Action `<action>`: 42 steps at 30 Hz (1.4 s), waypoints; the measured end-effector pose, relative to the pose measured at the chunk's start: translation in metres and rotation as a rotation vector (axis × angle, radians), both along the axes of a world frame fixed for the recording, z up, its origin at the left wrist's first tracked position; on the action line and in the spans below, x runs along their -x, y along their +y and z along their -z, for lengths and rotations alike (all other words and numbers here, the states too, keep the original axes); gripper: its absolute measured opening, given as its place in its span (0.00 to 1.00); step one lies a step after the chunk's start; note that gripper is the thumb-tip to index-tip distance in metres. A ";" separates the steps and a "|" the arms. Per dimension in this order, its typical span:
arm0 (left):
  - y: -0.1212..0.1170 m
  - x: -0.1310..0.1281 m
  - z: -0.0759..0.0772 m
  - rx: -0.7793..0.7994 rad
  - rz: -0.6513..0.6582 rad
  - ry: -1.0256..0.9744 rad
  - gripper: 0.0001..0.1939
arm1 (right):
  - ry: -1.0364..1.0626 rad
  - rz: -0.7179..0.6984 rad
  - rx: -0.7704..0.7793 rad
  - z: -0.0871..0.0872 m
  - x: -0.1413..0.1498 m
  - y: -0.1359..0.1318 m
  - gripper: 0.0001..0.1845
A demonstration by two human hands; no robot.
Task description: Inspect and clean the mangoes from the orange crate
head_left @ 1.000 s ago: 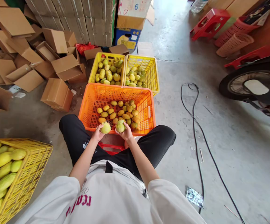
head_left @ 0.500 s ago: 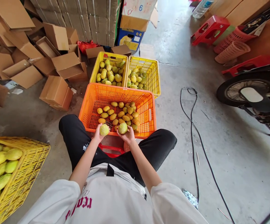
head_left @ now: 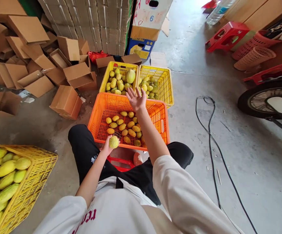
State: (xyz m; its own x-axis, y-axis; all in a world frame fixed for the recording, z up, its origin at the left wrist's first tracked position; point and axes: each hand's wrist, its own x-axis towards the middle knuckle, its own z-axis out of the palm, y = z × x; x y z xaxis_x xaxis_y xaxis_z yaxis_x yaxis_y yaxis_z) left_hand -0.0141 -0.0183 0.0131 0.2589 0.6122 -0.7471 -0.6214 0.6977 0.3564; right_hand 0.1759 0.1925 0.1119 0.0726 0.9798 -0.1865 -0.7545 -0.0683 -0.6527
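Note:
My left hand (head_left: pixel 107 147) is closed round a yellow-green mango (head_left: pixel 114 142) at the near rim of the orange crate (head_left: pixel 155 114), which holds several mangoes. Stretched out over that crate's far rim, my right hand (head_left: pixel 137 98) has its fingers spread and nothing in it. Another mango (head_left: pixel 130 76) is in the air just beyond those fingers, above the left yellow crate (head_left: pixel 107 74) of mangoes. A second yellow crate (head_left: pixel 166 85) stands beside it on the right.
A yellow crate (head_left: pixel 31 187) heaped with mangoes is at my left. Cardboard boxes (head_left: pixel 66 101) lie scattered and stacked at the back left. A black cable (head_left: pixel 210 136) runs over the concrete floor. A scooter wheel (head_left: pixel 264 100), red stools (head_left: pixel 226 35) and baskets are on the right.
My right hand has reached forward over the orange crate and let go of its mango, which now flies toward the left yellow crate. My left hand still holds its mango.

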 end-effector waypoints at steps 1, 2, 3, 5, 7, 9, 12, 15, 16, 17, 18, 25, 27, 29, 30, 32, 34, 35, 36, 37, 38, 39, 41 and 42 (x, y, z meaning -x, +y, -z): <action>0.000 0.000 -0.001 0.003 0.002 0.005 0.13 | -0.079 -0.021 -0.036 0.005 -0.003 -0.015 0.20; -0.001 0.001 -0.001 0.009 0.006 0.011 0.14 | -0.207 -0.070 -0.008 0.015 -0.006 -0.036 0.21; -0.001 0.001 -0.002 0.014 0.008 0.020 0.14 | -0.402 -0.136 0.078 0.028 -0.010 -0.063 0.20; -0.001 0.004 -0.004 0.025 0.007 0.037 0.15 | -0.974 -0.270 0.278 0.061 -0.018 -0.122 0.16; 0.002 0.004 -0.005 0.059 0.015 0.068 0.17 | -1.123 -0.304 0.388 0.091 -0.022 -0.177 0.06; 0.009 -0.001 -0.007 0.132 0.048 0.137 0.18 | -1.211 -0.304 0.446 0.112 -0.020 -0.214 0.03; 0.027 -0.025 -0.010 0.250 0.115 0.262 0.16 | -1.521 -0.381 0.464 0.124 -0.011 -0.230 0.10; 0.053 -0.064 -0.016 0.289 0.142 0.235 0.14 | -1.660 -0.395 0.446 0.123 -0.005 -0.225 0.16; 0.064 -0.080 -0.019 0.279 0.138 0.206 0.14 | -1.731 -0.404 0.408 0.123 -0.004 -0.223 0.18; 0.078 -0.096 -0.023 0.263 0.128 0.182 0.14 | -1.792 -0.418 0.370 0.124 -0.004 -0.223 0.20; 0.094 -0.113 -0.029 0.235 0.113 0.162 0.14 | -1.829 -0.422 0.346 0.126 -0.005 -0.223 0.20; 0.251 -0.214 -0.121 -0.151 0.120 0.014 0.22 | -1.956 -0.206 0.257 0.152 -0.004 -0.229 0.16; 0.276 -0.217 -0.142 -0.313 0.193 0.135 0.29 | -2.004 -0.115 0.222 0.157 -0.002 -0.231 0.14; 0.276 -0.200 -0.142 -0.419 0.259 0.307 0.31 | -2.041 -0.053 0.203 0.159 -0.001 -0.233 0.12; 0.267 -0.185 -0.133 -0.484 0.320 0.377 0.30 | -2.053 -0.041 0.199 0.160 -0.001 -0.233 0.12; 0.234 -0.144 -0.099 -0.600 0.490 0.564 0.27 | -2.068 -0.039 0.205 0.159 -0.001 -0.235 0.11; 0.189 -0.095 -0.056 -0.614 0.754 0.912 0.25 | -2.069 -0.062 0.220 0.157 -0.002 -0.235 0.11; 0.167 -0.071 -0.034 -0.573 0.940 1.112 0.24 | -2.067 -0.079 0.233 0.156 -0.003 -0.235 0.11; 0.146 -0.047 -0.015 -0.497 1.004 1.185 0.23 | -2.065 -0.096 0.249 0.155 -0.003 -0.235 0.11; 0.128 -0.026 0.002 -0.431 1.040 1.223 0.23 | -2.064 -0.114 0.263 0.155 -0.004 -0.236 0.11; 0.114 -0.007 0.016 -0.371 1.073 1.257 0.23 | -2.065 -0.131 0.278 0.154 -0.004 -0.236 0.11; 0.104 0.009 0.027 -0.324 1.101 1.286 0.24 | -2.068 -0.146 0.289 0.154 -0.005 -0.236 0.11; 0.095 0.031 0.046 -0.249 1.157 1.313 0.25 | -2.077 -0.167 0.293 0.154 -0.006 -0.239 0.11; 0.094 0.038 0.054 -0.225 1.185 1.316 0.26 | -2.085 -0.167 0.285 0.154 -0.006 -0.240 0.11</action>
